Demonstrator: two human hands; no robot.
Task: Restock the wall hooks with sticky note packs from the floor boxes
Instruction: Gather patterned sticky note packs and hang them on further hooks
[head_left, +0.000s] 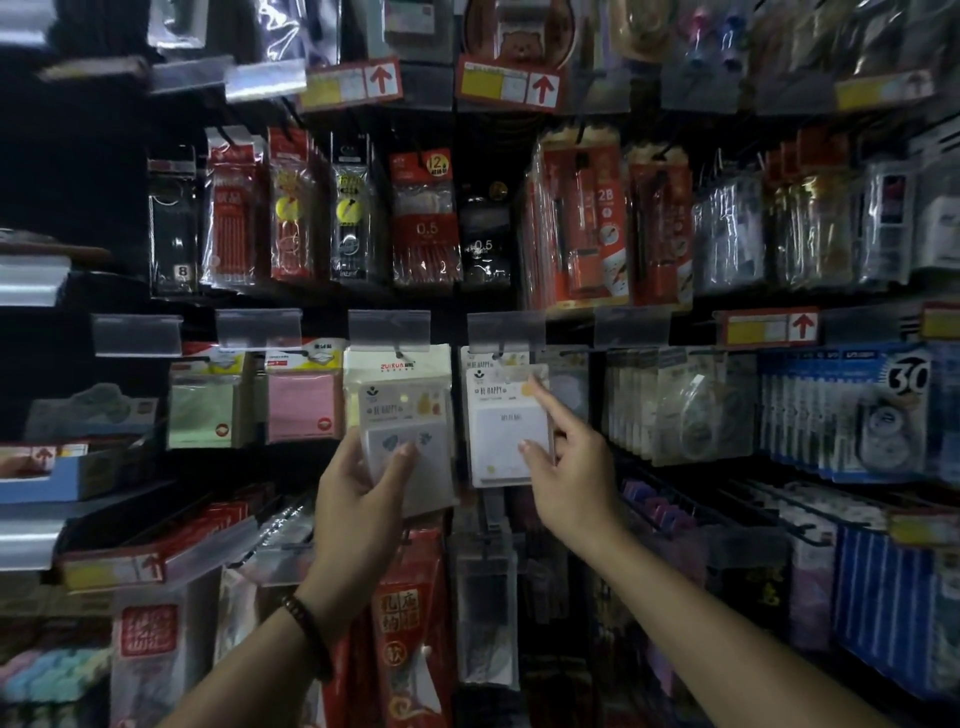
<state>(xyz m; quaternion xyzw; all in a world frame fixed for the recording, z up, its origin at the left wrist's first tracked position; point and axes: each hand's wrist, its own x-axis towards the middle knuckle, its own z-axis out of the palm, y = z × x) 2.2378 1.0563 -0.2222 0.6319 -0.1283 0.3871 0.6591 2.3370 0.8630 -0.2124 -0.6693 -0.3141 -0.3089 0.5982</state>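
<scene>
Nearest are two bare forearms reaching up to the display wall, the left wrist wearing a bead bracelet (306, 629). A loose pack (410, 441) of sticky notes stands upright in the left hand (358, 499), long axis vertical, with the thumb pressed on its front face and the other fingers hidden behind it. Its top edge sits just below the left hook (399, 354), overlapping the cream pack (397, 366) already hung there, so the hang hole, too blurred to pick out, probably has to rise and then push back along the hook. Just beside it, the hanging pack (506, 431) is on the right hook (500, 352). The right hand (566, 478) pinches its right edge, thumb on the front, index finger stretched up toward the top corner and the remaining fingers curled at the side. The left hand is plainly nearer the left hook, and the right looks to be steadying the neighbour. Outward to the left hang a pink pack (301, 405) and a green pack (202, 410). To the right are rows of tape packs (691, 410). No floor boxes are in view.
</scene>
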